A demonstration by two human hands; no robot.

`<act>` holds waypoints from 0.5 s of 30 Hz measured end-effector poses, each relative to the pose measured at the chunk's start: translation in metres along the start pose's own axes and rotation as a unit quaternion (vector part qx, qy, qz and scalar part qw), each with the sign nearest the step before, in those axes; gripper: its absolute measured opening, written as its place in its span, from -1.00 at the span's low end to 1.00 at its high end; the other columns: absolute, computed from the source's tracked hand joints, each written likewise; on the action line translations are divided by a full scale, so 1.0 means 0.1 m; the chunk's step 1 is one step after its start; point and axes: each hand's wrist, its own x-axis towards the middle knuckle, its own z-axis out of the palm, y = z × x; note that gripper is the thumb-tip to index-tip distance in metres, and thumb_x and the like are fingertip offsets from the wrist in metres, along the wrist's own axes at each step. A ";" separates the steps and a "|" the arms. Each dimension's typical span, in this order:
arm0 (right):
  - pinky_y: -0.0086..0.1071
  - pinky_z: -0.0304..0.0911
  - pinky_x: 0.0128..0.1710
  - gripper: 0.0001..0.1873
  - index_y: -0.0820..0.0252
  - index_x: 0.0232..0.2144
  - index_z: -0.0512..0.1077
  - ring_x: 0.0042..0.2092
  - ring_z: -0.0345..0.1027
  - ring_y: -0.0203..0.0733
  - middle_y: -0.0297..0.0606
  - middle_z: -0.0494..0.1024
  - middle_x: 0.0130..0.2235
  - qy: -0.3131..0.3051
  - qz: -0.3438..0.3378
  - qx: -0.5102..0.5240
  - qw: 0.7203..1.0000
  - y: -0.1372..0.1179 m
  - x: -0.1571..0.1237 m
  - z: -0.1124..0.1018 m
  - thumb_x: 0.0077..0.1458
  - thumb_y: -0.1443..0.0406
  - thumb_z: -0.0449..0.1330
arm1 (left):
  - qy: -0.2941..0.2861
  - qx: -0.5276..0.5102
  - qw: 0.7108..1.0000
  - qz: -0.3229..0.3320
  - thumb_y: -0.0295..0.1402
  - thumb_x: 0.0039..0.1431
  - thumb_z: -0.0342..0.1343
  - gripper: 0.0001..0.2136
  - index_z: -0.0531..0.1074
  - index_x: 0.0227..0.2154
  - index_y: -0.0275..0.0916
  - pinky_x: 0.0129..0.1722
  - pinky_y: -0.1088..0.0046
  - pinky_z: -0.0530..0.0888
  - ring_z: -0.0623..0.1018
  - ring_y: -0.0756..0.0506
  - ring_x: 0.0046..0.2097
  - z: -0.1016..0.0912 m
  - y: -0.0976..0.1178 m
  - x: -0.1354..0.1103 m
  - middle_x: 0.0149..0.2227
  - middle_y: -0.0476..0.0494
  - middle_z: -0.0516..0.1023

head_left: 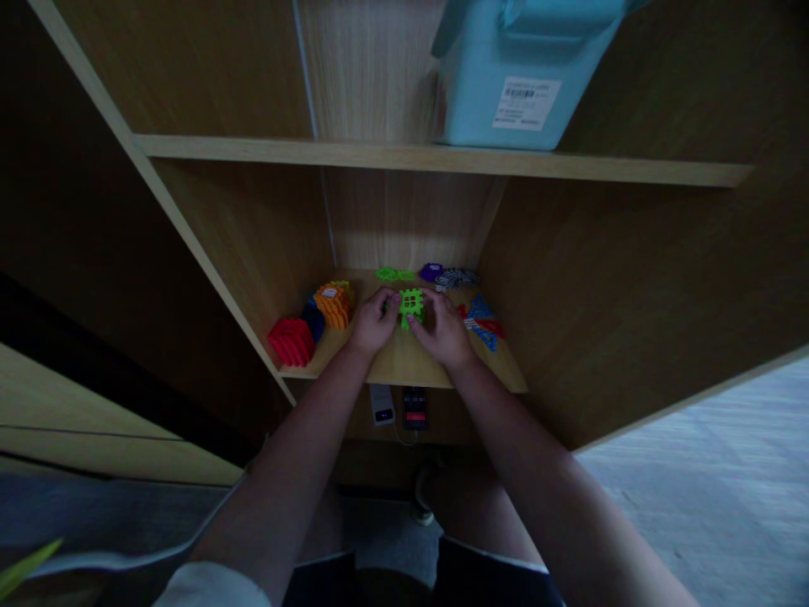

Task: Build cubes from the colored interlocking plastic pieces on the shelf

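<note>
Over the middle of the lower shelf (404,367), my left hand (377,319) and my right hand (444,327) meet around green interlocking plastic blocks (410,301) with a window-like grid. The fingers of both hands are closed on them, the left from the left side, the right from the right and below. Left of my hands stand orange blocks (334,305), dark blue blocks (313,319) and a stack of red blocks (291,341). Behind lie more green pieces (395,274), a purple piece (432,271) and grey pieces (456,279). Blue triangular pieces (481,310) and red ones lie at the right.
A light blue bin (524,76) with a white label stands on the upper shelf (379,154), above my hands. Under the lower shelf are a white power bank (382,405) and a phone (415,408) with a cable. Cabinet walls stand on both sides.
</note>
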 end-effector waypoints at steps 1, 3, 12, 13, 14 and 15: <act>0.13 0.46 0.22 -0.40 0.07 0.36 0.33 0.12 0.53 0.18 -0.01 0.61 0.09 -0.006 0.001 0.002 1.000 0.00 0.00 0.00 0.40 0.01 0.24 | 0.002 -0.001 1.000 -0.001 -0.12 0.53 0.04 -0.74 0.45 -0.22 -0.17 -0.17 0.42 0.49 0.58 -0.07 -0.24 -0.01 0.01 0.00 -0.28 -0.05 0.61; 0.13 0.46 0.25 -0.37 0.07 0.40 0.31 0.16 0.53 0.18 0.01 0.61 0.15 -0.015 0.002 0.005 1.000 0.00 -0.01 0.00 0.41 0.04 0.23 | 0.002 -0.003 1.000 0.000 -0.13 0.50 0.07 -0.77 0.46 -0.21 -0.16 -0.16 0.42 0.49 0.59 -0.08 -0.22 -0.01 0.01 0.01 -0.26 -0.05 0.62; 0.04 0.54 0.18 -0.56 0.04 0.31 0.40 0.08 0.63 0.07 -0.08 0.70 0.05 -0.008 0.037 0.042 0.998 0.00 0.00 0.00 0.51 0.09 0.07 | -0.036 -0.017 0.999 0.002 -0.16 0.37 0.17 -0.79 0.46 -0.30 -0.17 -0.32 0.45 0.39 0.47 -0.05 -0.34 0.01 0.02 -0.01 -0.40 0.01 0.48; 0.02 0.56 0.15 -0.59 0.03 0.28 0.41 0.05 0.64 0.06 -0.10 0.71 0.03 -0.006 0.043 0.046 0.998 0.01 -0.01 0.01 0.51 0.09 0.08 | -0.043 -0.017 0.999 0.008 -0.17 0.36 0.18 -0.80 0.48 -0.29 -0.18 -0.31 0.45 0.41 0.48 -0.05 -0.33 0.01 0.02 -0.02 -0.38 0.00 0.51; 0.01 0.56 0.13 -0.61 0.02 0.25 0.42 0.03 0.64 0.06 -0.10 0.72 0.02 -0.005 0.047 0.048 0.998 0.01 -0.01 0.01 0.50 0.08 0.09 | -0.048 -0.017 0.999 0.014 -0.18 0.35 0.19 -0.81 0.50 -0.28 -0.19 -0.30 0.45 0.43 0.50 -0.06 -0.31 0.02 0.02 -0.02 -0.37 -0.01 0.53; 0.00 0.57 0.12 -0.63 0.02 0.23 0.42 0.02 0.64 0.05 -0.11 0.72 0.02 -0.005 0.046 0.046 0.998 0.01 -0.01 0.01 0.50 0.08 0.09 | -0.051 -0.019 0.998 0.017 -0.19 0.35 0.19 -0.82 0.53 -0.26 -0.20 -0.28 0.45 0.45 0.52 -0.06 -0.30 0.02 0.02 -0.02 -0.35 -0.02 0.56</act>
